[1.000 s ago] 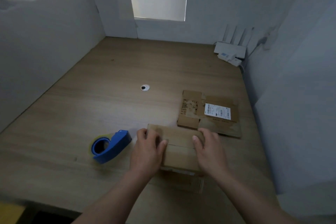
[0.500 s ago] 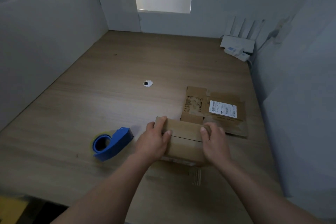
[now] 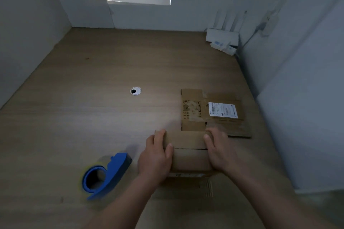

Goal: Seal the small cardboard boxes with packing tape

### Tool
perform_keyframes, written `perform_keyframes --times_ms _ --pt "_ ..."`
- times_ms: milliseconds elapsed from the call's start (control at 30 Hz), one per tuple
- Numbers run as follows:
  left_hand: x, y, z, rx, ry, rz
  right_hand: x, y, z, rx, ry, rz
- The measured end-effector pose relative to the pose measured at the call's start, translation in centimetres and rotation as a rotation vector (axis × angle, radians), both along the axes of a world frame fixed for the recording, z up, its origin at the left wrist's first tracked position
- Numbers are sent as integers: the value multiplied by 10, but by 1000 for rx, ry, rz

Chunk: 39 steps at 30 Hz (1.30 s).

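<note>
A small brown cardboard box (image 3: 188, 151) stands on the wooden table (image 3: 104, 121), its two top flaps folded down and meeting in a seam across the middle. My left hand (image 3: 155, 156) lies over the box's left end, thumb on top by the seam. My right hand (image 3: 218, 149) lies over the right end and presses the flaps flat. A blue tape dispenser (image 3: 106, 174) with its roll lies on the table just left of my left hand, untouched.
A flattened cardboard box with a white shipping label (image 3: 222, 110) lies right behind the small box. More flat cardboard (image 3: 206, 186) shows under its near side. A white router (image 3: 222, 38) sits in the far right corner. Grey partition walls enclose three sides. A cable hole (image 3: 135, 91) marks mid-table.
Both hands have stayed on the box top, pressing the flaps down flatter. The view has shifted; the dispenser and flat cardboard have not moved.
</note>
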<state>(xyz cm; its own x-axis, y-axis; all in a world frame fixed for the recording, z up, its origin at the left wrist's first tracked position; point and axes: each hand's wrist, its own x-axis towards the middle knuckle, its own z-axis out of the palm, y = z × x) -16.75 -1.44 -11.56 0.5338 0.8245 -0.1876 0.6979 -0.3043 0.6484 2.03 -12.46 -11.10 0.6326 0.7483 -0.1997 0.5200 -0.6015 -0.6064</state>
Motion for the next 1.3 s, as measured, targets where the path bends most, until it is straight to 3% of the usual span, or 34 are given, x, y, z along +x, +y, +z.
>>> perform_keyframes --times_ms 167,267,367,467,567,633,733,800,1033,1200,1300 --pt "5 4 -3 -8 -32 42 -2 2 5 -146 -83 -16" --pt "5 3 -1 2 -13 41 -21 4 12 -295 -253 14" --pt "6 3 -2 25 -20 42 -47 0 11 -250 -393 140" --pt "5 7 -5 -22 -40 27 -50 -1 8 -248 -396 159" --pt "-8 8 -1 -108 -203 13 -50 -4 10 -278 -405 174" --pt "-34 7 -1 -6 -250 37 -47 -6 13 -250 -389 173" --pt "-96 0 -17 302 -65 124 -46 -9 12 -185 -377 187" --pt "-133 -4 -30 385 95 204 -46 -10 10 -143 -375 189" --pt "-160 15 -47 167 581 283 -48 -8 15 -53 -379 194" --pt "-157 29 -57 232 672 205 -44 -14 15 1 -351 223" --pt "-155 28 -55 193 617 242 -37 -19 19 -30 -341 319"
